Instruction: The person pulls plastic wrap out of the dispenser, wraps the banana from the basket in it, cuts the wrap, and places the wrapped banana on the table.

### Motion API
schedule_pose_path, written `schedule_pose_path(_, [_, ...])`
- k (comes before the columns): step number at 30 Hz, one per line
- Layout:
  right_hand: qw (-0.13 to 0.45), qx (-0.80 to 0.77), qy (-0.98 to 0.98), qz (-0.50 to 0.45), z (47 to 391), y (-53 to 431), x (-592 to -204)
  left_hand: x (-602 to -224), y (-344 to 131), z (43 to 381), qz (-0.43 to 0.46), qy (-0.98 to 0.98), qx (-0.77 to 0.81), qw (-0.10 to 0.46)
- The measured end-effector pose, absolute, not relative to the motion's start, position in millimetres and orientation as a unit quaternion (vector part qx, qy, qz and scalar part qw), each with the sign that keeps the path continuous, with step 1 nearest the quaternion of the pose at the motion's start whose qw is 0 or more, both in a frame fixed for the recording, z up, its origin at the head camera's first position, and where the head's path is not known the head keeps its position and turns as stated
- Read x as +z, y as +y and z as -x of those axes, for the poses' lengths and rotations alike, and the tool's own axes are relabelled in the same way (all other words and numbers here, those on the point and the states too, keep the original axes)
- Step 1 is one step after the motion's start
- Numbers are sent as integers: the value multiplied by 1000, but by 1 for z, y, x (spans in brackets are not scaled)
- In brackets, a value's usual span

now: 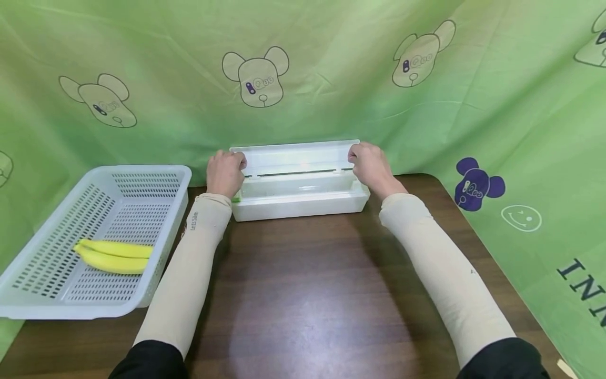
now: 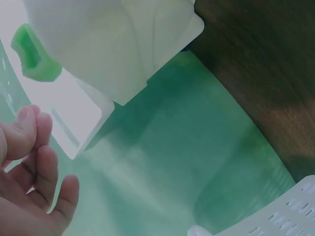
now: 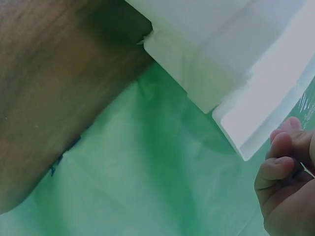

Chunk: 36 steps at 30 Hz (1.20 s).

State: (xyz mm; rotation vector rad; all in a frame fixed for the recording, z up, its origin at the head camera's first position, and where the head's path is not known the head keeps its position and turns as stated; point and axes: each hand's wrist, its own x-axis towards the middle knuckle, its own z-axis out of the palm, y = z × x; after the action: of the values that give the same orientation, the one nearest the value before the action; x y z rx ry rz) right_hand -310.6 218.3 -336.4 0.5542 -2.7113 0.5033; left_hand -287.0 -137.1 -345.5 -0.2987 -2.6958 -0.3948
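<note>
A long white cling film dispenser [image 1: 300, 206] lies at the back of the table with its lid [image 1: 298, 158] raised. A green slide cutter [image 2: 37, 56] sits at its left end. Clear cling film [image 3: 306, 101] shows as faint shiny streaks near the fingers in both wrist views; most of it is too transparent to make out. My left hand [image 1: 225, 172] pinches the film between thumb and forefinger, by the lid's left corner. At the lid's right corner, my right hand [image 1: 371, 166] pinches the film too, its other fingers curled.
On the left stands a pale perforated plastic basket [image 1: 163, 284] holding yellow bananas [image 1: 113, 256]. A green printed curtain [image 1: 331, 68] hangs right behind the dispenser and along the right side of the brown wooden table [image 1: 303, 295].
</note>
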Motion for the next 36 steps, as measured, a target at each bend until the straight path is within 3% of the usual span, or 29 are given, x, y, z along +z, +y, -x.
schedule_pose_path(36, [159, 151, -960, -172, 317, 219, -287, -299, -139, 292, 103, -965, -134, 203])
